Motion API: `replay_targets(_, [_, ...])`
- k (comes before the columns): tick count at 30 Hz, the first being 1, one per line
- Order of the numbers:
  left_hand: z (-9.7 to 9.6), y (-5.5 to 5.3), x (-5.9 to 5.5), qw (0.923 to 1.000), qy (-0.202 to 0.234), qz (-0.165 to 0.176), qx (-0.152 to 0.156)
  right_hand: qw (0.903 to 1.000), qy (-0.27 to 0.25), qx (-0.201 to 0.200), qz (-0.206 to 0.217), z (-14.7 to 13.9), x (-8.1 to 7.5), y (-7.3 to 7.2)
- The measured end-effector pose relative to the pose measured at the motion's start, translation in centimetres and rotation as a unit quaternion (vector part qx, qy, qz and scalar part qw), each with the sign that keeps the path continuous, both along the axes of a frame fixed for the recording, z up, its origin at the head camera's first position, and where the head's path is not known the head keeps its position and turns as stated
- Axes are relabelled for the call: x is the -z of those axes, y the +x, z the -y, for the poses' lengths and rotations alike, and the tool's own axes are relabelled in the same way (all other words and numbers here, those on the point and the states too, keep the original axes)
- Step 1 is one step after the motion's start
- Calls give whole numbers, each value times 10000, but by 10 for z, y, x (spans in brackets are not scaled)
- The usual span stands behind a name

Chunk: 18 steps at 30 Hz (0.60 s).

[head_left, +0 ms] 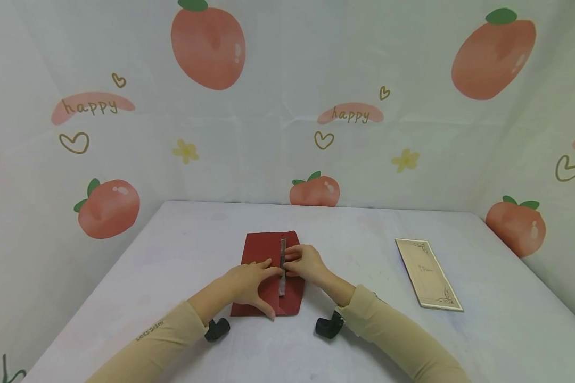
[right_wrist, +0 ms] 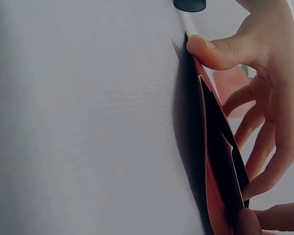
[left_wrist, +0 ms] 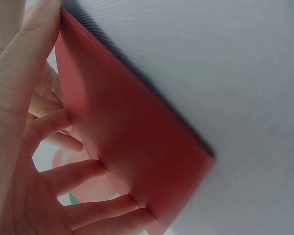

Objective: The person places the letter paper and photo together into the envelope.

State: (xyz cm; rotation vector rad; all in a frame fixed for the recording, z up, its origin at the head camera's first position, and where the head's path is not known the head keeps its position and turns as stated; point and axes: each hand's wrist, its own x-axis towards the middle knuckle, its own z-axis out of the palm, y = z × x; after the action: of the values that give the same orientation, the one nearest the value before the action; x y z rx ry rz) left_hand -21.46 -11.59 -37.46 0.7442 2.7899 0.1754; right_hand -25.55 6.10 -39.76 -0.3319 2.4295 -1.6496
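A red envelope [head_left: 261, 246] lies on the white table with its flap [head_left: 294, 298] folded out to the right. Along its mouth runs a narrow grey strip [head_left: 282, 290]; seen from the right wrist, the mouth gapes and the dark inside [right_wrist: 218, 142] shows. My left hand [head_left: 249, 282] rests on the envelope with fingers spread, the thumb at the near edge and fingertips on the upper face. Fingertips of my right hand [head_left: 309, 264] pinch at the grey strip, close beside the left fingers. In the right wrist view only a few right fingertips [right_wrist: 249, 221] show.
A cream card with ornate corners and a pale border [head_left: 428, 274] lies at the right of the table. Below the wrists, black camera mounts [head_left: 218, 330] hang near the tabletop. Behind the table hangs a white cloth [head_left: 268, 127] printed with fruit and hearts.
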Motion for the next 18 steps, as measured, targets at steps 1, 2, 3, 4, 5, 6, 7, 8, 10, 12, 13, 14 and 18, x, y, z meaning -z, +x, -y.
replay_targets(1, [0,0,0,10000,-8,5,-4,10000,-2,-7,3,0,0,0])
replay_targets(2, [0,0,0,10000,-20,10,-8,10000,0,-30,-2,0,0,0])
replay_targets(3, [0,0,0,10000,-30,17,-14,10000,2,-48,-3,0,-1,0])
replay_targets(4, [-1,0,0,10000,-36,17,-13,10000,5,-61,-2,0,-1,0])
replay_targets(5, [-1,0,0,10000,-41,14,-10,10000,11,-66,0,1,-1,0])
replay_targets(6, [0,0,0,10000,-48,6,-2,10000,13,-75,5,1,-1,0])
replay_targets(7, [0,0,0,10000,-44,3,0,10000,15,-85,11,1,-1,0])
replay_targets(8, [0,-1,0,10000,-38,-2,6,9999,21,-105,0,1,0,0])
replay_targets(10, [0,-1,0,10000,-22,-14,19,9999,24,-99,16,2,0,0])
replay_targets(12, [0,0,0,10000,-11,-17,28,9999,31,-102,14,2,0,-1])
replay_targets(13, [0,0,0,10000,-4,-16,30,9999,34,-103,15,3,0,-1])
replay_targets(14, [0,0,0,10000,-2,-19,35,9999,32,-103,16,3,0,-1])
replay_targets(18, [0,0,0,10000,3,-26,53,9999,41,-86,57,3,-1,-1])
